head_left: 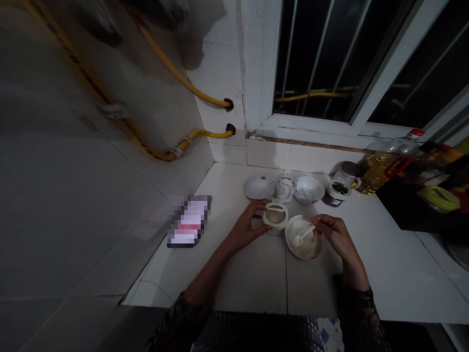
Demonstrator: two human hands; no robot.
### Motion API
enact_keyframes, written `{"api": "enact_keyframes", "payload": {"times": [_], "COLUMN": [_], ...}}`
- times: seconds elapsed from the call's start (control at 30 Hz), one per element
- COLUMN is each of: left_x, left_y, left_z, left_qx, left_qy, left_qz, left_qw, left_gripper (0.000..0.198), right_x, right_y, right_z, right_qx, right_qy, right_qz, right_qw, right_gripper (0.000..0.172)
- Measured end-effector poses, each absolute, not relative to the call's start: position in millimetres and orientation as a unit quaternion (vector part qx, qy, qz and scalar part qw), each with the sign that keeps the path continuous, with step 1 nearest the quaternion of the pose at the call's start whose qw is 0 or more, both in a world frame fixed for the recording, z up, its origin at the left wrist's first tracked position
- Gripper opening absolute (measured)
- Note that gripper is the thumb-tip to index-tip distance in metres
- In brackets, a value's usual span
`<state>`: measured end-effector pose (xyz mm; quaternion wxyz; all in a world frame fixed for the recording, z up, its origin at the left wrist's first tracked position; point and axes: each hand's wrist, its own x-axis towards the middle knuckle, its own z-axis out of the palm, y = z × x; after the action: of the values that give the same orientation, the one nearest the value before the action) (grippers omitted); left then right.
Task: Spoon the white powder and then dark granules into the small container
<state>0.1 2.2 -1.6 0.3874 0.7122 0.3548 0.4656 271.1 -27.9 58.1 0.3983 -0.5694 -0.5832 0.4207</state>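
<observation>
My left hand (252, 225) is closed round the side of a small seasoning jar (275, 217), thumb in front and fingers behind. The jar's lid is up and pale contents show inside. Between the fingertips of my right hand (331, 232) is a small white spoon (304, 236), tilted down over a white bowl (291, 244). Pale, whitish contents lie in that bowl, directly right of the jar. Whether the spoon's tip touches the contents I cannot tell.
Behind the jar stand a white bowl (255, 188), clear-lidded jars (285, 187) and another bowl (309, 189). A dark-filled jar (336, 194) and an oil bottle (381, 168) are at right. A blurred phone (189, 222) leans at the left wall.
</observation>
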Motion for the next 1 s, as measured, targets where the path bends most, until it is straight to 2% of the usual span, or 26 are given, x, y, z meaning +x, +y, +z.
{"api": "enact_keyframes", "payload": {"times": [0.17,0.37,0.47,0.63,0.8,1.0], "left_x": [-0.2,-0.1,-0.1,-0.1,0.0,-0.2], "left_y": [2.4,2.4,1.9,1.6,1.9,1.7], "left_z": [-2.0,-3.0,-2.0,-1.0,-1.2,-1.9], "left_qx": [0.71,0.708,0.707,0.71,0.711,0.713], "left_qy": [0.367,0.368,0.371,0.367,0.366,0.363], "left_qz": [0.46,0.462,0.461,0.459,0.459,0.461], "left_qw": [0.387,0.387,0.387,0.388,0.387,0.384], "left_gripper": [0.039,0.039,0.039,0.038,0.038,0.039], "right_x": [275.6,266.6,263.4,269.2,275.2,281.6], "right_y": [-25.1,-30.1,-30.9,-27.9,-26.0,-21.6], "right_z": [58.6,55.6,55.2,57.9,60.6,56.4], "right_qx": [-0.585,-0.552,-0.54,-0.557,-0.575,-0.573], "right_qy": [-0.539,-0.646,-0.648,-0.563,-0.516,-0.493], "right_qz": [0.419,0.395,0.419,0.481,0.472,0.445], "right_qw": [0.438,0.35,0.335,0.376,0.424,0.48], "right_gripper": [0.024,0.025,0.026,0.02,0.017,0.023]}}
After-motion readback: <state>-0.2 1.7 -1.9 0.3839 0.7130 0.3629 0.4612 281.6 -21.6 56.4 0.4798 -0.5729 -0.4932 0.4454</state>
